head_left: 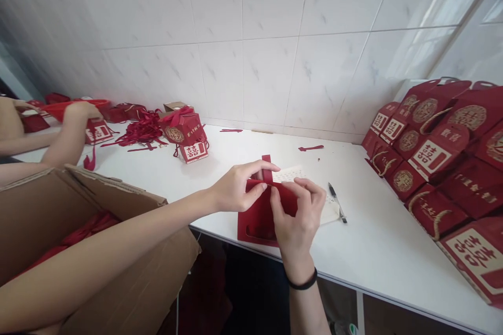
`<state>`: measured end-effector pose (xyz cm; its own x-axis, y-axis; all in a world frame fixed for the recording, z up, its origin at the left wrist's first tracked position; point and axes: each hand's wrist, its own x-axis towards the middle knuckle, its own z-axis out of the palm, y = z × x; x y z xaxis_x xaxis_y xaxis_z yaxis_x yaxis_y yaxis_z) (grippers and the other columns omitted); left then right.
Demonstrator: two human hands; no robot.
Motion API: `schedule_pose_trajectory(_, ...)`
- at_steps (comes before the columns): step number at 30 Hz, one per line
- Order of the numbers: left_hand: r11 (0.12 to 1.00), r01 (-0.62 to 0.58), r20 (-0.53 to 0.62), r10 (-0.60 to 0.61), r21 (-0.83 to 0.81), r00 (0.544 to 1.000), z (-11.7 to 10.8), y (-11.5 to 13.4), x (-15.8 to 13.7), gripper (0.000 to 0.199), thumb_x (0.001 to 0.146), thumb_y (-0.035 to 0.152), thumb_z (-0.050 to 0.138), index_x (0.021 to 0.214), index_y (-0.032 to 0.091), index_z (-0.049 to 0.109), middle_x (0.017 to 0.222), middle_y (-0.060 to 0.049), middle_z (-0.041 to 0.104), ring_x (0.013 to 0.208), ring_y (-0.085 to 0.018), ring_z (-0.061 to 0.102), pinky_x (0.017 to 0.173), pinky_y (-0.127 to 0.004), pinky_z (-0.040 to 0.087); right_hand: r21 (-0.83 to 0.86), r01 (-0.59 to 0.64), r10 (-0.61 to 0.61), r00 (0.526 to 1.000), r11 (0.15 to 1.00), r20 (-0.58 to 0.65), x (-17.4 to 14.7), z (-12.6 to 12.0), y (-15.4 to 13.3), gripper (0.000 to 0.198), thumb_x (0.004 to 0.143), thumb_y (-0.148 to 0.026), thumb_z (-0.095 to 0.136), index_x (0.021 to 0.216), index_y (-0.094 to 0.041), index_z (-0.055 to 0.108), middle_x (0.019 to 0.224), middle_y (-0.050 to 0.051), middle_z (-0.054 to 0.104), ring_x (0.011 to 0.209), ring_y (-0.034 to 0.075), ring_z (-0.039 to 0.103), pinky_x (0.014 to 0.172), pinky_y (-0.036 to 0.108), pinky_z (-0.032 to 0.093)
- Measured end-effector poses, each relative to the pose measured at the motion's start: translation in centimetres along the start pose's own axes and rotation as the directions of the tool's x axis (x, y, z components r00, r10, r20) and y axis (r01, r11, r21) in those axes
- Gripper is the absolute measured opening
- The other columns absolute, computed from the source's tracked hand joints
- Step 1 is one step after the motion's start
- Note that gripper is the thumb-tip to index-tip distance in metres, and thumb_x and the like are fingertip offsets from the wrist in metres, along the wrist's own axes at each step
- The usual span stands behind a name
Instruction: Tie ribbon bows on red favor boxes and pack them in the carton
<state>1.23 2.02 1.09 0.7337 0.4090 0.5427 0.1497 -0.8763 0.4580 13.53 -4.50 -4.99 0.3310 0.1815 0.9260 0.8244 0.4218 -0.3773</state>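
Note:
A red paper gift box (255,220) lies near the front edge of the white table, partly covered by my hands. My left hand (241,188) pinches its upper edge, where a red strip (267,166) sticks up behind the fingers. From the right, my right hand (301,212), with a black band on the wrist, grips the same edge between thumb and curled fingers. What exactly lies between the fingertips is too small to make out. Behind the box is a cream sheet with writing (291,172), partly hidden. A pen (338,203) rests just right of it.
Finished-looking red gift boxes (428,152) are stacked at right against the wall. At left stand a few boxes (184,136), a pile of red ribbons (141,128) and a red basin (70,109). A co-worker's arms (66,136) reach there. An open cardboard carton (157,267) abuts the table.

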Motion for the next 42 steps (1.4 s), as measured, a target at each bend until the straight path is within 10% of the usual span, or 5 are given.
schedule_pose_trajectory(17, 0.931, 0.224, 0.009, -0.231, -0.287, 0.973, 0.5, 0.7, 0.0, 0.063, 0.079, 0.012, 0.050, 0.134, 0.019, 0.020, 0.078, 0.001, 0.055, 0.076, -0.014, 0.056, 0.078, -0.031, 0.047, 0.002, -0.027, 0.027, 0.999, 1.000, 0.022, -1.0, -0.1, -0.6, 0.012, 0.085, -0.010, 0.058, 0.091, -0.018, 0.063, 0.110, 0.010, 0.051, 0.109, 0.026, 0.052, 0.087, 0.045, 0.053)
schedule_pose_trajectory(42, 0.936, 0.242, -0.012, -0.254, -0.257, 0.967, 1.0, 2.4, 0.0, 0.042, 0.074, 0.009, 0.051, 0.112, 0.020, 0.035, 0.077, 0.001, 0.056, 0.069, -0.011, 0.054, 0.067, -0.025, 0.047, -0.109, -0.126, 0.124, 0.992, 0.986, -0.027, -0.3, -0.5, -2.2, 0.006, 0.086, -0.015, 0.056, 0.083, -0.018, 0.060, 0.100, 0.009, 0.059, 0.102, 0.025, 0.058, 0.082, 0.041, 0.055)
